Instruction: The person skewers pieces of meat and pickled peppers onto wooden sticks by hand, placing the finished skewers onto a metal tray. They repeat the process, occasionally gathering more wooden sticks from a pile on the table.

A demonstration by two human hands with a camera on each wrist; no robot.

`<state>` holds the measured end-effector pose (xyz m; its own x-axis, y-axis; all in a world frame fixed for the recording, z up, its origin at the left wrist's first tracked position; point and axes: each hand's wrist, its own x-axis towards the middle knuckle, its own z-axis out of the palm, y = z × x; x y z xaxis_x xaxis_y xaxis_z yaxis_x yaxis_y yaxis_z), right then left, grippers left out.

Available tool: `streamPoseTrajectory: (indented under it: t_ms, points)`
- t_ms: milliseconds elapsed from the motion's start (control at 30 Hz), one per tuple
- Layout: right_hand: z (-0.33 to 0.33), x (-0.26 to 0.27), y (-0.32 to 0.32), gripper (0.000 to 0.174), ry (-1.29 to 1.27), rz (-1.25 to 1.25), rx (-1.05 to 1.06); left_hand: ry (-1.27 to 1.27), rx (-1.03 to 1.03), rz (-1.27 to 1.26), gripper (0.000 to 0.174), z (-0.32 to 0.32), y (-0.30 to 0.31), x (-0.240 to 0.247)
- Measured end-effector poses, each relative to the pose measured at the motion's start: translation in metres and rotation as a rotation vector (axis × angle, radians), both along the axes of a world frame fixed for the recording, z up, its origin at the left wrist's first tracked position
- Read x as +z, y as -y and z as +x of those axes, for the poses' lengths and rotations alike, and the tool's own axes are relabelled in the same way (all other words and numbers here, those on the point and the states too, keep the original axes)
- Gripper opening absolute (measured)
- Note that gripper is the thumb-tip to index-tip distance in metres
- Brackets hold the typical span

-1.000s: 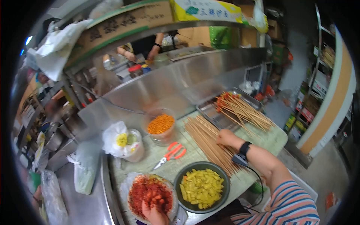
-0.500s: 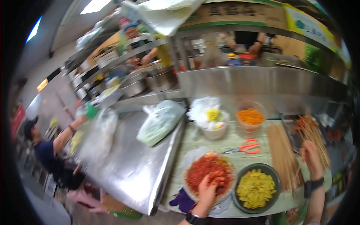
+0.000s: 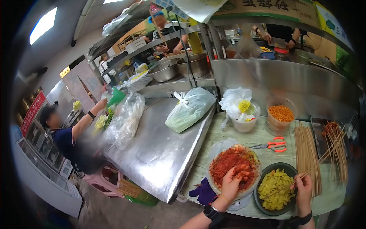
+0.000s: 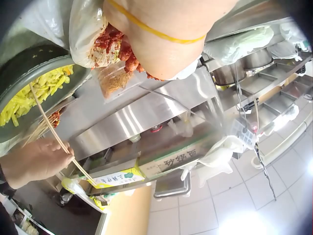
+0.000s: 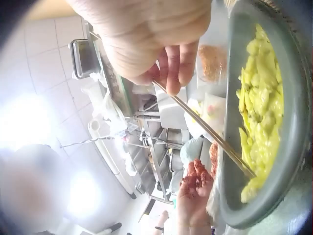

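Having left the pile of bare wooden sticks (image 3: 305, 149), the right hand (image 3: 304, 189) pinches one thin bamboo skewer (image 3: 286, 186), tip in the dark round bowl of yellow strips (image 3: 259, 206) beside it. The left hand (image 3: 230, 183) still grips red marinated meat (image 3: 228, 164). Threading looks begun.

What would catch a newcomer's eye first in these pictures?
The heap of red seasoned meat in a plastic-lined bowl at the near edge of the counter stands out first, with the fingers of the left hand in it. Right beside it sits a dark bowl of yellow pieces, over which the right hand pinches a bamboo skewer. Behind them lie orange scissors.
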<state>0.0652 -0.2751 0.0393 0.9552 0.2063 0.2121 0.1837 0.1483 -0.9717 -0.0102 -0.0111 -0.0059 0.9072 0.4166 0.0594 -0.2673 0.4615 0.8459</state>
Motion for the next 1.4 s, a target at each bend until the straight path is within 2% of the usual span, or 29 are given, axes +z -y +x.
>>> streamPoseTrajectory:
  t_ms: [67,133,167,233,300,367,433,500,733,967,1067,1100,1200,1233,1300,1400]
  points:
    - [-0.005,0.003,0.001,0.008,0.009,0.030,-0.014,-0.001,0.001,-0.007,0.032,0.000,0.001,0.003]
    - [-0.007,0.009,0.009,0.013,-0.046,-0.058,0.147,0.005,0.012,-0.027,0.032,0.000,0.002,0.003]
    - [-0.007,0.013,0.012,0.013,-0.049,-0.059,0.135,0.002,-0.001,-0.028,0.032,0.000,0.002,0.004]
    - [-0.010,0.021,0.016,0.017,-0.196,-0.181,0.287,-0.005,0.023,-0.009,0.032,-0.001,0.004,0.008]
    - [-0.012,0.026,0.019,0.022,-0.189,-0.221,0.252,-0.005,0.004,-0.014,0.032,-0.001,0.003,0.007]
    - [-0.010,0.027,0.028,0.025,-0.201,-0.111,0.154,0.006,0.009,-0.014,0.033,-0.001,0.003,0.007]
    - [-0.009,0.026,0.033,0.027,-0.155,-0.107,0.115,0.000,0.018,-0.038,0.035,0.000,0.003,0.007]
    - [-0.008,0.015,0.030,0.027,-0.077,0.026,-0.022,-0.009,0.037,-0.019,0.035,0.001,0.003,0.009]
    - [-0.020,-0.019,0.008,0.026,-0.107,0.029,-0.052,-0.011,0.045,-0.036,0.030,0.000,0.005,0.010]
    - [-0.022,-0.021,0.006,0.025,-0.122,0.037,-0.061,-0.027,0.053,-0.028,0.033,0.000,0.005,0.011]
    - [-0.023,-0.021,0.010,0.024,-0.162,-0.015,-0.071,-0.031,0.089,-0.014,0.027,0.002,0.006,0.022]
    - [-0.022,-0.023,0.011,0.025,-0.140,-0.016,-0.081,-0.013,0.075,-0.107,0.028,-0.001,0.004,0.026]
    - [-0.024,-0.019,0.012,0.027,-0.101,0.046,-0.069,-0.029,0.131,0.072,0.036,-0.006,-0.020,0.036]
    - [-0.026,-0.021,0.015,0.027,-0.131,0.036,-0.078,0.042,0.111,0.091,0.038,-0.008,-0.022,0.052]
    - [-0.025,-0.023,0.013,0.028,-0.069,0.129,-0.090,0.002,0.213,0.200,0.037,-0.010,-0.035,0.059]
    - [-0.024,-0.026,0.012,0.028,-0.067,0.174,-0.106,-0.091,0.207,0.297,0.031,-0.015,-0.056,0.054]
